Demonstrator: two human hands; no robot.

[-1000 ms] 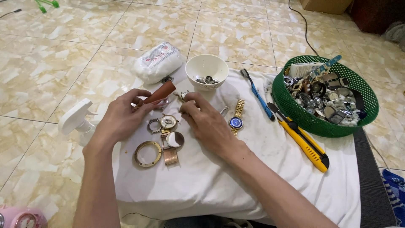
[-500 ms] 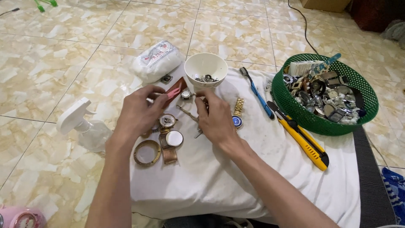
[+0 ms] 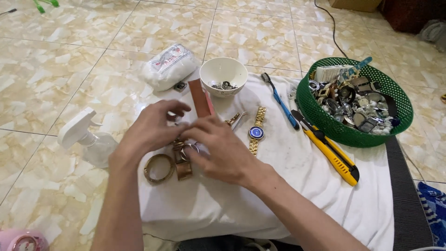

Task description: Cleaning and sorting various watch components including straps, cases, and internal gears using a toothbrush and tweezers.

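Both hands are bunched together over the white cloth [image 3: 297, 186] just in front of the white bowl [image 3: 223, 74]: the left hand [image 3: 148, 132] has curled fingers pinching a flat reddish-brown strap [image 3: 200, 98] that sticks up tilted toward the bowl, and the right hand [image 3: 218, 151] is cupped over small watch parts, so can't tell exactly what it's gripping. A gold watch case [image 3: 183, 160] peeks out under the hands, with a gold ring-shaped bezel [image 3: 159, 168] just left of it. Right of the bowl lie a gold wristwatch with a blue dial [image 3: 256, 132], a blue toothbrush [image 3: 279, 101], and a green basket [image 3: 325, 123].
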